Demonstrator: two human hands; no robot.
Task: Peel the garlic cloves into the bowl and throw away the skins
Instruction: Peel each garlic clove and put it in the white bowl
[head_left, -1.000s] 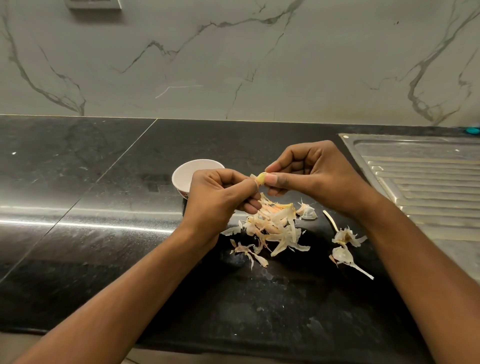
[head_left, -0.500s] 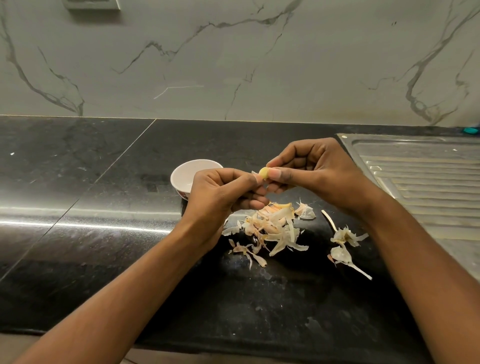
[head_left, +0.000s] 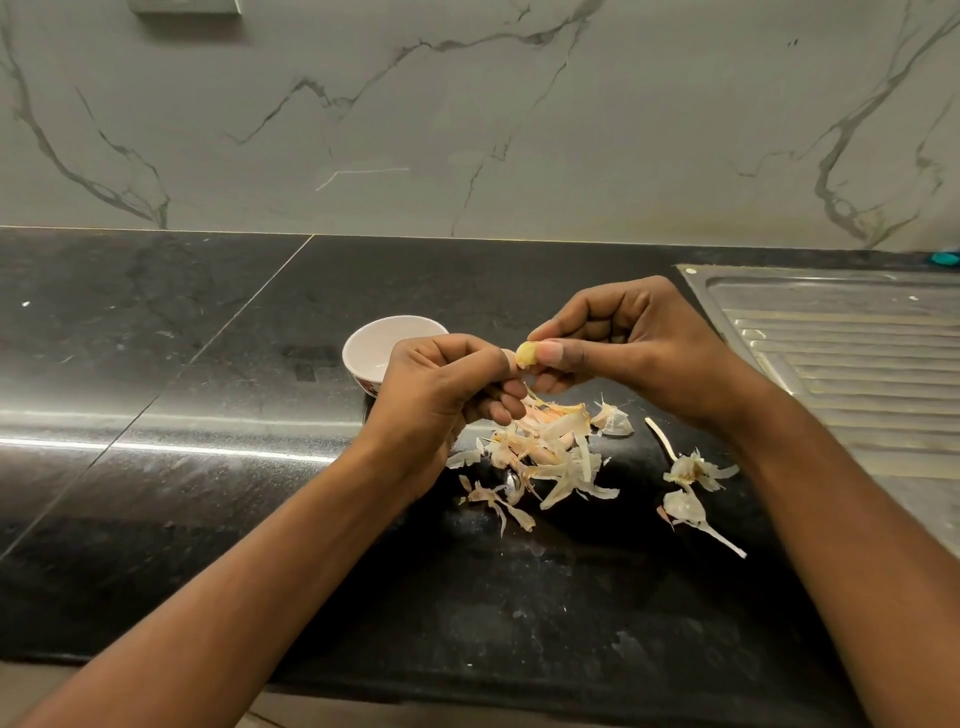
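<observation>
Skins (head_left: 545, 457) lie heaped, not yet binned, on the counter (head_left: 208, 467) at six o'clock from the garlic clove (head_left: 524, 356), which left hand (head_left: 441, 384) and right hand (head_left: 623, 343) pinch nearly bare, bowl (head_left: 379, 343) waiting at its nine o'clock.

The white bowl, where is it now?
In the head view the white bowl stands on the black counter, left of centre, partly hidden behind the left hand.
</observation>
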